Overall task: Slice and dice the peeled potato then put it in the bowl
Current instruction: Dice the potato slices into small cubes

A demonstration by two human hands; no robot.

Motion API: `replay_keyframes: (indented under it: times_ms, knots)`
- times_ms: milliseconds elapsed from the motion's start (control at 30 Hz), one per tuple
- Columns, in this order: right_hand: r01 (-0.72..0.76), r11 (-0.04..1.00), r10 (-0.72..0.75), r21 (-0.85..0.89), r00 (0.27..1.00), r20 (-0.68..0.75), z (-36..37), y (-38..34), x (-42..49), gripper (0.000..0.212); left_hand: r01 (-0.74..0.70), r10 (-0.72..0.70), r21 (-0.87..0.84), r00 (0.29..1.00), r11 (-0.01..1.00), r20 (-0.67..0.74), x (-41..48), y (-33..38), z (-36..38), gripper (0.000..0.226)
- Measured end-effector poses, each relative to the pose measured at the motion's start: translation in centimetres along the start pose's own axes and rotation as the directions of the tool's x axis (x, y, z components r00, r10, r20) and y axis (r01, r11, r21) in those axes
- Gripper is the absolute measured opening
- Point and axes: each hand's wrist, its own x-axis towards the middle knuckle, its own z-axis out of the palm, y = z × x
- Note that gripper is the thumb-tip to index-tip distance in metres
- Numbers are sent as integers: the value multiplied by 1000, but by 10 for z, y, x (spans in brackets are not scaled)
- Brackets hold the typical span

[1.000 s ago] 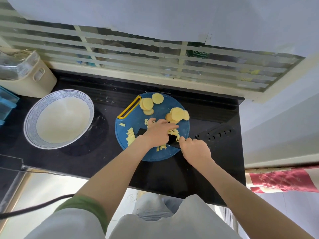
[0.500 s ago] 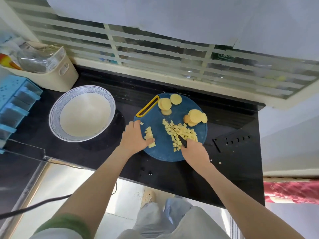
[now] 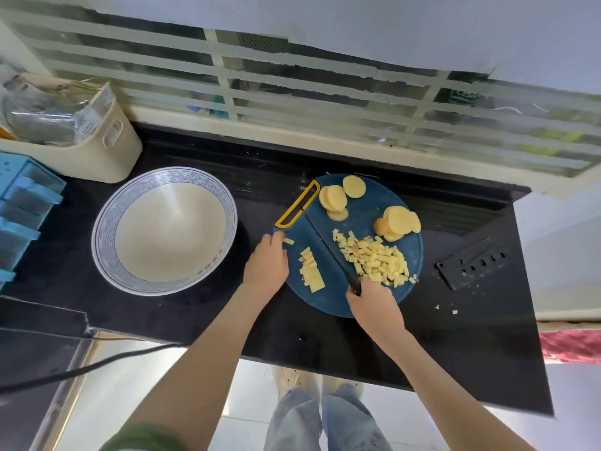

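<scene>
A round blue cutting board with a yellow handle lies on the black counter. On it sit a pile of diced potato, a few cut strips and two stacks of round potato slices. My right hand grips a black knife whose blade lies across the board left of the dice. My left hand holds the board's left edge. The white bowl with a blue rim stands empty to the left.
A black perforated knife sheath lies right of the board, with a few potato bits on the counter. A cream basket and blue drawers stand at the far left. A window grille runs behind; the counter's front edge is near my body.
My left hand left the potato pile and went to the board's left edge. The knife swept the dice into a heap on the right. The camera view shifted.
</scene>
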Motion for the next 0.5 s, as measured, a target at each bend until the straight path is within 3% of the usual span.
replay_keyframes:
  times_ms: [167,500]
  knots:
    - [-33,998,33,47,999,4,5,-6,12,22,-138,133,130,990,982,44,27,-7,-3,19]
    - [-32,997,30,76,999,26,7,2,18,22,-153,162,-79,977,985,141,25,14,9,23]
